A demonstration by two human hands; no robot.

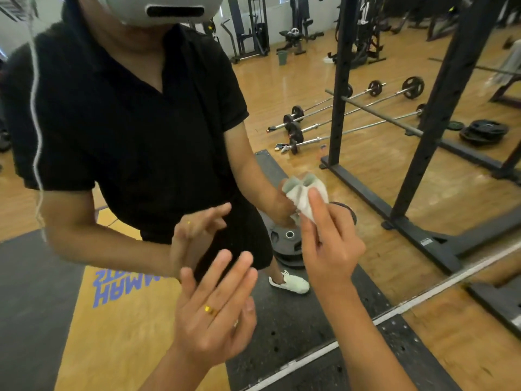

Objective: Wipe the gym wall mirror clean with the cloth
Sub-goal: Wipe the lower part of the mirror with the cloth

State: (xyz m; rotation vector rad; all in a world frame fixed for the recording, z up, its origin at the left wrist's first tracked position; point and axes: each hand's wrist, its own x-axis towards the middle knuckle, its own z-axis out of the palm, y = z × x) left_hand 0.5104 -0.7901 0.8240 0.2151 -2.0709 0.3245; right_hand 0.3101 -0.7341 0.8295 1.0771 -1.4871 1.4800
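My left hand (214, 306) is hovering nearest me, fingers straight and spread, holding nothing, a gold ring (210, 309) on one finger. Just beyond it, my right hand (329, 244) is pinching the bunched white cloth (308, 197) and pressing it against the wall mirror (282, 80), which is reflecting barbells (295, 128) lying on a wooden floor.

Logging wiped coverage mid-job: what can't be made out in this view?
Head view:
- Wiping face of the cloth: turned toward the mirror, hidden behind its folds and the right hand.
- Mirror's top and side edges: cut off by the frame.
- Smears or streaks: too faint among the reflections.
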